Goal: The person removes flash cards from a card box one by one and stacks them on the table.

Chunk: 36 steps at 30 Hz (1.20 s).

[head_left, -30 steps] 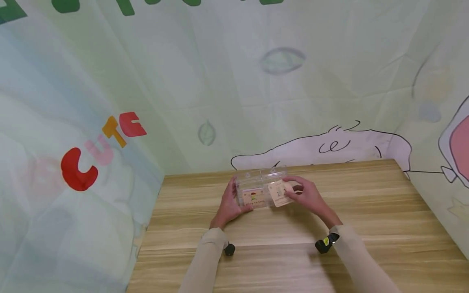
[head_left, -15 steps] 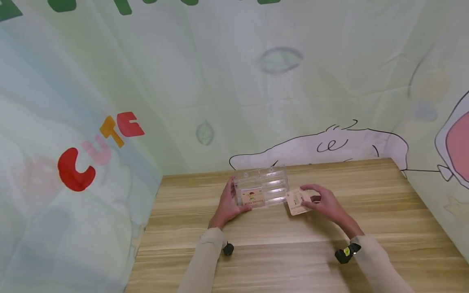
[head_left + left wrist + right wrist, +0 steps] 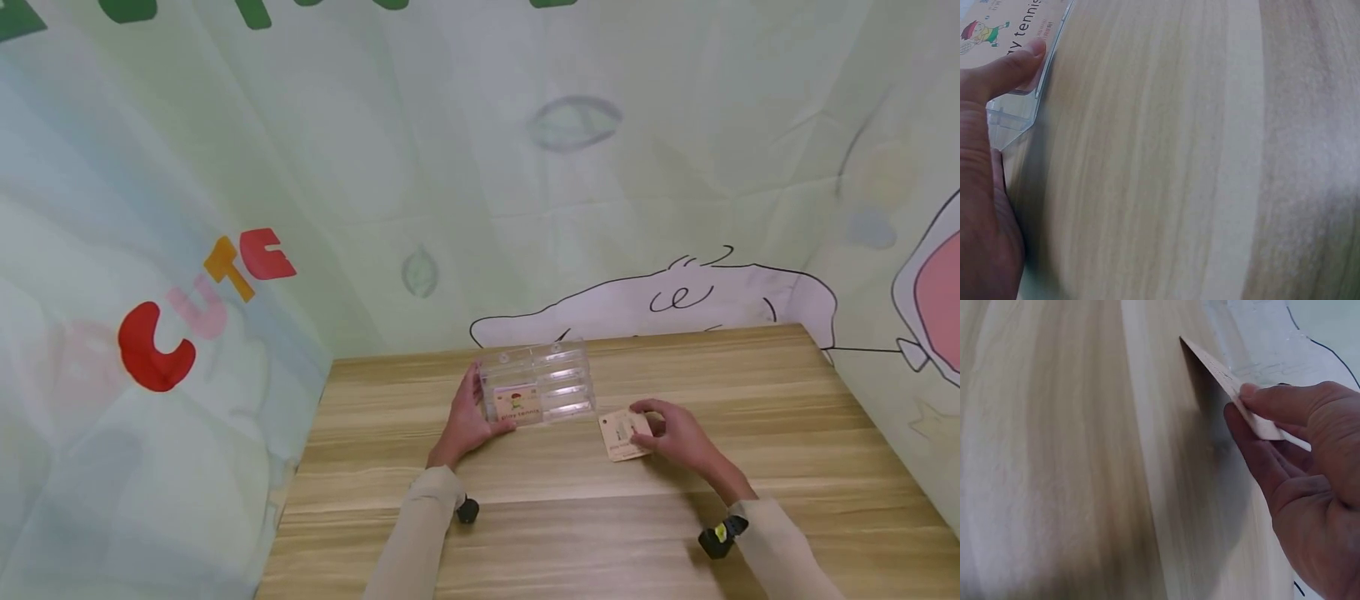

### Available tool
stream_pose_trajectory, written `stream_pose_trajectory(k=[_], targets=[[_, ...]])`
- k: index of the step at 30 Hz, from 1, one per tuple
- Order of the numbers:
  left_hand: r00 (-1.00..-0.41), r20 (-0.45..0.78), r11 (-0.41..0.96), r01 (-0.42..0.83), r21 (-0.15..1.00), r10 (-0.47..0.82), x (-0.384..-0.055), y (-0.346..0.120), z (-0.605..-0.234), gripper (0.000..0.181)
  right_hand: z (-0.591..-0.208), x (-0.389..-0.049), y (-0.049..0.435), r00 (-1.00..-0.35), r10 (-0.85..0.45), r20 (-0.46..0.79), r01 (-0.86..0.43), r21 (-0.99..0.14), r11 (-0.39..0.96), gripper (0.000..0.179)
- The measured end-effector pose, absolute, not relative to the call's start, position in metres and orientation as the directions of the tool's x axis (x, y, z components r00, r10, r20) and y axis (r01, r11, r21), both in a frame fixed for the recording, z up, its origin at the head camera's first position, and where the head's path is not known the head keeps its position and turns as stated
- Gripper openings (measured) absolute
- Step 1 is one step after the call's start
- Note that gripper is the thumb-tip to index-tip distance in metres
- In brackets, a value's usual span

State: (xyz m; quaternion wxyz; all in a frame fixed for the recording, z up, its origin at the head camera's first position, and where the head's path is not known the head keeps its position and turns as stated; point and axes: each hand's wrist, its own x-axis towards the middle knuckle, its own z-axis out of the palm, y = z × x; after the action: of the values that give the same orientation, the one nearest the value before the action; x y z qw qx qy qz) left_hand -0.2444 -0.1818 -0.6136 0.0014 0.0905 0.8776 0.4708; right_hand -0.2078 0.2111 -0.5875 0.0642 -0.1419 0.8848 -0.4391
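A clear plastic card rack [image 3: 566,385] with stepped slots stands near the back of the table. In its left column sits a "play tennis" picture card [image 3: 517,403]; the right column shows bare slots. My left hand [image 3: 467,425] grips the rack's left side, its thumb lying over the front bottom edge, as the left wrist view shows. To the right of the rack, my right hand [image 3: 678,436] pinches a pale picture card [image 3: 623,434] between thumb and fingers. In the right wrist view that card [image 3: 1225,378] is tilted, and a white edge behind it may be another card.
The wooden table [image 3: 540,533] extends to the front and both sides. A printed cloth backdrop [image 3: 480,208] rises along the table's back edge and on both sides. Each wrist carries a small black camera [image 3: 717,543].
My right hand has drawn the card away from the rack's right column, moving right and toward me. The left hand and the rack have stayed in place.
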Motion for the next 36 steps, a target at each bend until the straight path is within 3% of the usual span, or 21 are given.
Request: stream_pose_trajectory(k=[12,36], targets=[[-0.984,0.093,0.527,0.16,0.834,0.151,-0.244,-0.18,-0.611,0.132,-0.59,-0.202,0.212,-0.935,-0.348,0.069,-0.304,-0.659,0.688,0.045],[-0.983,0.102,0.536,0.167,0.827,0.15,-0.241,-0.179,-0.611,0.13,-0.588,-0.196,0.203,-0.945,-0.328,0.016,-0.272,-0.596,0.755,0.042]])
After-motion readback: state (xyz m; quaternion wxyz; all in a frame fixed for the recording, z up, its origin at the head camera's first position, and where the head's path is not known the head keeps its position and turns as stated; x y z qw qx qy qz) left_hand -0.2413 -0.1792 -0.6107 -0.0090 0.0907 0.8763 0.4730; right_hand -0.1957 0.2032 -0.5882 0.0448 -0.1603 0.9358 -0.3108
